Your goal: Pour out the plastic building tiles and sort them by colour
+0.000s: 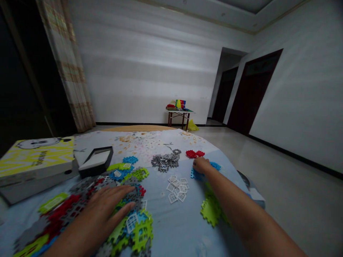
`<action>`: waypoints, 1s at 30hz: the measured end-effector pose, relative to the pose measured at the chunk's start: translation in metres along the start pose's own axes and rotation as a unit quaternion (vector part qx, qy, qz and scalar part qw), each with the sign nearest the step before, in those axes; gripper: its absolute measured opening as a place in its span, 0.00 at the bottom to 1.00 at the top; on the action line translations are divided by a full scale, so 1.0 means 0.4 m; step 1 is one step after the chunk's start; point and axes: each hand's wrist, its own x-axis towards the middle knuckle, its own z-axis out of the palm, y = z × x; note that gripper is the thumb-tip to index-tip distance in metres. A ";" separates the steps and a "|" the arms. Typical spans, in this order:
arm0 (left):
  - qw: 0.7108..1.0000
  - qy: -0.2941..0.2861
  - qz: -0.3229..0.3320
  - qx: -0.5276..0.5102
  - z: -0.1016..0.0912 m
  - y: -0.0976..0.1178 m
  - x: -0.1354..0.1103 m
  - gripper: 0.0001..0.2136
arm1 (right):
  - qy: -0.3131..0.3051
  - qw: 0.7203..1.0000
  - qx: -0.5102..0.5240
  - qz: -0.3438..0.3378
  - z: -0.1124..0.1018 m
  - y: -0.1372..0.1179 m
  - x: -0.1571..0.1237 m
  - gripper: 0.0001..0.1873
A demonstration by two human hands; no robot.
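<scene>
My left hand lies over a mixed pile of toothed plastic building pieces, its fingers stretched out and thumb apart. Under and around it are grey, red, blue and green pieces, including a green window piece and a white lattice window. My right hand is closed, fingers curled down at the blue pieces; whatever its fingertips hold is hidden. Just beyond that hand sit red gear-shaped pieces. Below the right forearm lie green pieces, partly covered by it.
Between my hands lie several white window frames, with a grey heap of pieces behind. At left stand a yellow-and-white box and a black-edged open box. A floral cloth covers the table. A small table stands by the wall.
</scene>
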 end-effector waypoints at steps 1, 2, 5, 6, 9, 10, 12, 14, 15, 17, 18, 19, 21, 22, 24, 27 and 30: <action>1.000 0.002 0.003 -0.003 0.003 0.000 0.000 0.28 | -0.001 1.000 0.000 -0.001 -0.003 0.005 -0.011 0.15; 1.000 0.006 0.007 -0.006 0.007 -0.002 0.001 0.28 | -0.002 1.000 0.000 -0.002 -0.007 0.010 -0.021 0.15; 0.999 0.024 0.030 -0.019 0.016 -0.009 0.003 0.27 | -0.001 1.000 0.005 -0.006 -0.019 0.015 -0.043 0.15; 0.999 0.025 0.036 -0.022 0.016 -0.011 0.003 0.27 | 0.002 1.000 0.010 -0.010 -0.023 0.014 -0.048 0.15; 0.999 0.009 0.044 -0.028 0.006 -0.013 0.002 0.27 | 0.016 0.999 0.029 -0.018 -0.036 0.011 -0.059 0.16; 0.999 0.002 0.043 -0.028 0.000 -0.012 0.002 0.27 | 0.021 0.999 0.037 -0.020 -0.041 0.010 -0.062 0.16; 0.999 -0.005 0.040 -0.031 -0.011 -0.010 0.002 0.28 | 0.032 0.997 0.056 -0.029 -0.050 0.010 -0.071 0.17; 0.999 -0.004 0.036 -0.037 -0.018 -0.009 0.003 0.30 | 0.043 0.995 0.077 -0.046 -0.057 0.007 -0.088 0.16; 0.999 -0.003 0.035 -0.040 -0.020 -0.009 0.004 0.30 | 0.050 0.993 0.088 -0.058 -0.059 0.002 -0.099 0.16; 0.999 0.000 0.034 -0.041 -0.022 -0.007 0.003 0.30 | 0.065 0.988 0.112 -0.084 -0.059 -0.019 -0.128 0.15; 0.999 -0.002 0.035 -0.039 -0.021 -0.006 0.002 0.30 | 0.073 0.985 0.125 -0.096 -0.056 -0.035 -0.145 0.15; 0.999 -0.006 0.037 -0.037 -0.021 -0.006 0.001 0.29 | 0.080 0.982 0.135 -0.108 -0.050 -0.054 -0.162 0.15; 0.999 -0.012 0.039 -0.037 -0.019 -0.006 -0.001 0.28 | 0.094 0.972 0.175 -0.128 -0.030 -0.099 -0.195 0.16; 0.998 -0.015 0.040 -0.037 -0.018 -0.008 -0.002 0.28 | 0.100 0.963 0.209 -0.134 -0.017 -0.124 -0.210 0.16; 0.998 -0.019 0.040 -0.036 -0.014 -0.015 -0.002 0.29 | 0.105 0.939 0.296 -0.142 0.013 -0.172 -0.236 0.15; 0.999 -0.029 0.033 -0.025 -0.009 -0.031 -0.002 0.28 | 0.088 0.898 0.407 -0.138 0.054 -0.235 -0.267 0.13; 0.999 -0.039 0.025 -0.018 -0.006 -0.036 -0.003 0.27 | 0.066 0.870 0.469 -0.136 0.078 -0.278 -0.295 0.12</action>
